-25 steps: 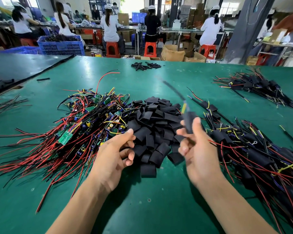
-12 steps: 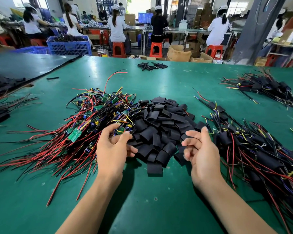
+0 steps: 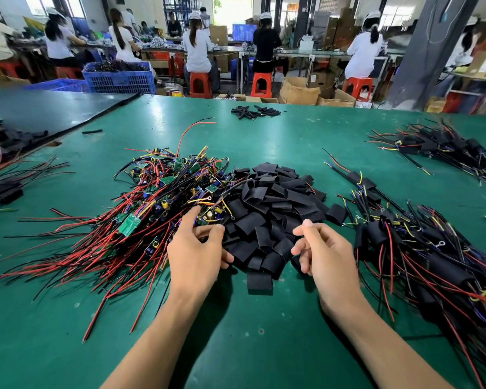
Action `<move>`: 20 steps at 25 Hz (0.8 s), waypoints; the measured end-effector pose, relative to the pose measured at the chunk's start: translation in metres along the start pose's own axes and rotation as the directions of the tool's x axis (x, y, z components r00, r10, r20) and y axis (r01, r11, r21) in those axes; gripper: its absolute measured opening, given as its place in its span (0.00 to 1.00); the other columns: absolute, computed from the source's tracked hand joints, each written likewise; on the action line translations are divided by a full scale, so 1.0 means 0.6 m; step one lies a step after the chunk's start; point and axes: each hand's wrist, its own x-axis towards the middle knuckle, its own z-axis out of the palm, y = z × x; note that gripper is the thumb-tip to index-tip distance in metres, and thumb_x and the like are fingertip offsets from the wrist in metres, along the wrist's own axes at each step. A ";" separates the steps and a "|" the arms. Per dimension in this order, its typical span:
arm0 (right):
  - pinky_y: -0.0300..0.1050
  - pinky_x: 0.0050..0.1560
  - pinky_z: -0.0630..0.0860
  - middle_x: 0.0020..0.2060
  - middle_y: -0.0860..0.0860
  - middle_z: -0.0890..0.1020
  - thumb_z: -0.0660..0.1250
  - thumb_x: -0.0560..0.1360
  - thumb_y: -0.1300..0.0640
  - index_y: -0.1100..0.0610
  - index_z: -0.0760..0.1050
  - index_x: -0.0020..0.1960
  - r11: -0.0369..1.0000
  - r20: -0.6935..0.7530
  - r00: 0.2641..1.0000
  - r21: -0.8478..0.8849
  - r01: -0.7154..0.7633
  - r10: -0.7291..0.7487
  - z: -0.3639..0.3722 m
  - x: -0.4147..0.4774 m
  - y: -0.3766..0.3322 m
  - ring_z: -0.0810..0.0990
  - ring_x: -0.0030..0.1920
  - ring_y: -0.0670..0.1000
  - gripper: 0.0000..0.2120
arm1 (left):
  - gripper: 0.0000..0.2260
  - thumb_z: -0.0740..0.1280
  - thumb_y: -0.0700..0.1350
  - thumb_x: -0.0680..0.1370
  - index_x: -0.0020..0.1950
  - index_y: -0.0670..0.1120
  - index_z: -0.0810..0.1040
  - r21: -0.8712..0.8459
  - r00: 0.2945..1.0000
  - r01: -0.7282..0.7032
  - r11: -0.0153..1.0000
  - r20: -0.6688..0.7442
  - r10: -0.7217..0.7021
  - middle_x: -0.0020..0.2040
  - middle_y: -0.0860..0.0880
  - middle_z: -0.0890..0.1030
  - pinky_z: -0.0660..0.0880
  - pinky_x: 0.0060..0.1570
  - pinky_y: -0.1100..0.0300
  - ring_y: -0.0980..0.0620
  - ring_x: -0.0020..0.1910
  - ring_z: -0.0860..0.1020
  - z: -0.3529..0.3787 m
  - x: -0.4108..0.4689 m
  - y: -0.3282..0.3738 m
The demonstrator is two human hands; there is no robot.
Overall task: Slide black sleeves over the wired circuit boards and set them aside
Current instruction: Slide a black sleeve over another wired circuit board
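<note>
A tangle of green wired circuit boards (image 3: pixel 157 203) with red and black leads lies left of centre on the green table (image 3: pixel 264 332). A heap of flat black sleeves (image 3: pixel 272 203) sits beside it in the middle. Sleeved boards (image 3: pixel 421 248) are piled at the right. My left hand (image 3: pixel 197 248) reaches into the near edge of the board tangle, with index finger and thumb spread on either side of a board and nothing lifted. My right hand (image 3: pixel 326 254) hovers at the right edge of the sleeve heap, fingers loosely curled and holding nothing.
A second pile of sleeved boards (image 3: pixel 443 147) lies at the far right, and a small cluster of black tubes (image 3: pixel 254 111) near the far edge. More wired parts (image 3: pixel 3 186) and a black mat (image 3: pixel 40 108) are at the left. People sit on stools beyond the table.
My right hand let go of a sleeved board it held a second ago and came back empty to the sleeve heap. My left hand moved forward into the board tangle.
</note>
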 end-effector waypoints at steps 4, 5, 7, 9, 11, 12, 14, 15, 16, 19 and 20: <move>0.34 0.24 0.65 0.28 0.50 0.79 0.63 0.82 0.53 0.55 0.79 0.40 1.000 0.018 1.000 -0.015 0.006 -0.006 0.000 -0.002 0.000 0.68 0.23 0.48 0.14 | 0.22 0.64 0.35 0.81 0.74 0.44 0.68 -0.075 0.996 0.090 0.993 0.032 -0.088 0.50 0.53 0.85 0.77 0.26 0.58 0.45 0.28 0.83 -0.006 0.010 -0.002; 0.34 0.24 0.65 0.28 0.50 0.80 0.63 0.82 0.53 0.56 0.79 0.40 1.000 0.023 1.000 -0.018 0.006 -0.006 0.001 -0.002 0.000 0.68 0.23 0.48 0.14 | 0.20 0.64 0.35 0.81 0.73 0.43 0.69 -0.130 0.994 0.106 0.986 0.031 -0.102 0.52 0.53 0.85 0.78 0.27 0.59 0.45 0.30 0.84 -0.007 0.010 0.001; 0.34 0.24 0.65 0.28 0.50 0.80 0.63 0.82 0.53 0.56 0.79 0.41 1.000 0.027 1.000 -0.017 0.006 -0.006 0.001 -0.002 -0.001 0.68 0.23 0.48 0.13 | 0.16 0.64 0.35 0.81 0.69 0.44 0.71 -0.248 0.993 0.115 0.962 0.041 -0.108 0.51 0.53 0.86 0.79 0.29 0.60 0.46 0.32 0.85 -0.008 0.005 0.011; 0.34 0.24 0.65 0.29 0.51 0.80 0.64 0.82 0.53 0.56 0.79 0.41 1.000 0.033 0.999 -0.006 0.003 -0.002 0.001 -0.004 -0.002 0.68 0.23 0.48 0.13 | 0.12 0.66 0.37 0.81 0.64 0.45 0.73 -0.363 0.993 0.114 0.925 0.081 -0.091 0.51 0.53 0.86 0.80 0.31 0.61 0.47 0.34 0.85 -0.009 -0.002 0.023; 0.34 0.24 0.65 0.29 0.51 0.80 0.65 0.81 0.53 0.54 0.80 0.40 1.000 0.050 0.999 0.001 0.005 -0.005 0.000 -0.005 -0.003 0.68 0.23 0.48 0.12 | 0.11 0.68 0.39 0.80 0.61 0.45 0.75 -0.487 0.987 0.143 0.862 0.129 -0.091 0.54 0.51 0.86 0.79 0.32 0.62 0.50 0.34 0.84 -0.011 -0.009 0.035; 0.34 0.25 0.65 0.30 0.51 0.80 0.65 0.81 0.53 0.53 0.80 0.40 1.000 0.064 0.998 0.005 0.013 -0.013 0.000 -0.007 -0.005 0.68 0.24 0.48 0.12 | 0.11 0.69 0.40 0.79 0.61 0.44 0.76 -0.549 0.982 0.173 0.818 0.161 -0.099 0.55 0.51 0.86 0.78 0.32 0.63 0.52 0.34 0.83 -0.012 -0.011 0.041; 0.34 0.27 0.66 0.30 0.51 0.80 0.67 0.80 0.53 0.51 0.81 0.41 0.998 0.099 0.994 0.010 0.054 -0.055 -0.001 -0.011 -0.009 0.68 0.25 0.48 0.11 | 0.13 0.70 0.43 0.74 0.59 0.45 0.80 -0.644 0.959 0.265 0.717 0.250 -0.129 0.56 0.53 0.85 0.76 0.30 0.66 0.56 0.32 0.81 -0.015 -0.013 0.051; 0.34 0.28 0.67 0.31 0.51 0.81 0.67 0.80 0.52 0.50 0.82 0.42 0.996 0.124 0.989 0.006 0.085 -0.085 -0.001 -0.014 -0.012 0.69 0.25 0.48 0.09 | 0.14 0.70 0.44 0.73 0.58 0.45 0.81 -0.670 0.940 0.326 0.667 0.307 -0.151 0.55 0.55 0.85 0.76 0.29 0.67 0.58 0.31 0.81 -0.017 -0.013 0.055; 0.34 0.30 0.68 0.32 0.52 0.81 0.68 0.79 0.52 0.49 0.83 0.44 0.993 0.152 0.982 0.002 0.116 -0.115 -0.001 -0.017 -0.016 0.70 0.26 0.48 0.07 | 0.14 0.70 0.44 0.72 0.57 0.46 0.83 -0.674 0.913 0.391 0.627 0.373 -0.169 0.53 0.55 0.86 0.75 0.28 0.67 0.60 0.30 0.80 -0.018 -0.013 0.058; 0.34 0.33 0.70 0.36 0.56 0.80 0.70 0.75 0.47 0.45 0.84 0.54 0.989 0.227 0.964 0.072 0.125 -0.139 0.005 -0.024 -0.027 0.72 0.29 0.47 0.09 | 0.14 0.68 0.45 0.73 0.56 0.45 0.86 -0.525 0.769 0.556 0.644 0.619 -0.159 0.48 0.55 0.86 0.76 0.28 0.67 0.60 0.29 0.80 -0.016 -0.021 0.061; 0.34 0.33 0.70 0.37 0.54 0.80 0.69 0.74 0.46 0.44 0.83 0.57 0.988 0.236 0.963 0.105 0.110 -0.132 0.007 -0.025 -0.029 0.72 0.31 0.47 0.12 | 0.15 0.68 0.46 0.74 0.57 0.46 0.85 -0.437 0.699 0.588 0.681 0.698 -0.154 0.52 0.54 0.86 0.78 0.29 0.66 0.59 0.31 0.82 -0.013 -0.025 0.059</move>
